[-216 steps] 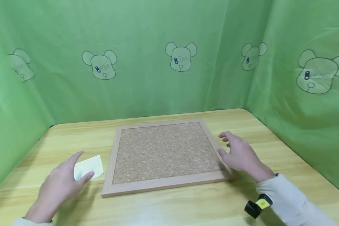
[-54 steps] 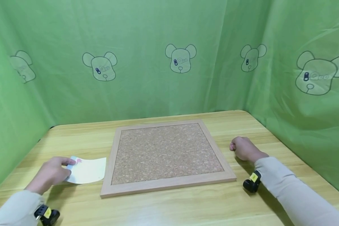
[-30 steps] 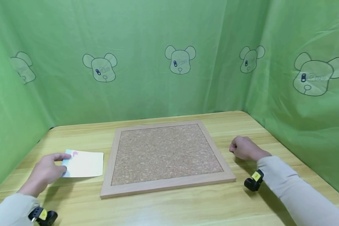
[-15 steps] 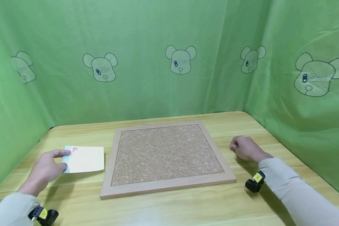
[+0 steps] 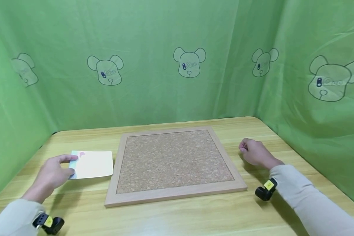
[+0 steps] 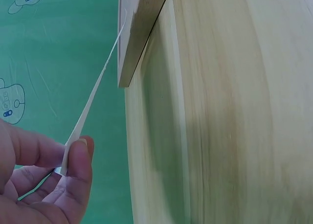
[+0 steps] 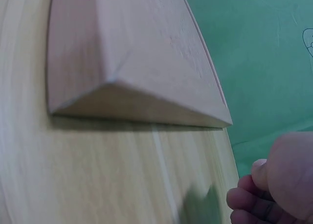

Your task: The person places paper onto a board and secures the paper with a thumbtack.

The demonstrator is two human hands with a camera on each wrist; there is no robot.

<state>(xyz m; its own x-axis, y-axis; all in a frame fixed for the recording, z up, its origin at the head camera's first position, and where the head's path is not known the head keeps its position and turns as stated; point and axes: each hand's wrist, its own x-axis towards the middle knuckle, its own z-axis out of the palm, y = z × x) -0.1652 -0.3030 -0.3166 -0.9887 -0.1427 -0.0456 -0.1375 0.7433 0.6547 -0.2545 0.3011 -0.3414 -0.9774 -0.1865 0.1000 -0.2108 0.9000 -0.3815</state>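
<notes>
In the head view a pale paper card (image 5: 94, 164) has a light blue left edge and a small pink figure at its top left. My left hand (image 5: 51, 173) pinches that edge between thumb and fingers. The left wrist view shows the card (image 6: 93, 94) edge-on, raised off the table. Its far end comes close to the frame of a cork board (image 5: 174, 160); I cannot tell if they touch. To the right of the board, my right hand (image 5: 257, 153) has its fingers curled. No object shows in the right hand (image 7: 279, 185) in the right wrist view.
The cork board lies flat on a wooden table (image 5: 177, 218), its light wood frame (image 5: 177, 194) raised at the edges. Green curtains (image 5: 153, 98) with bear-head drawings enclose the back and sides. Each wrist wears a small black camera (image 5: 265, 192).
Over the longer span, my left hand has taken hold of the card and lifted it; my right hand has drawn away from the board and curled. Just now the card has shifted slightly right.
</notes>
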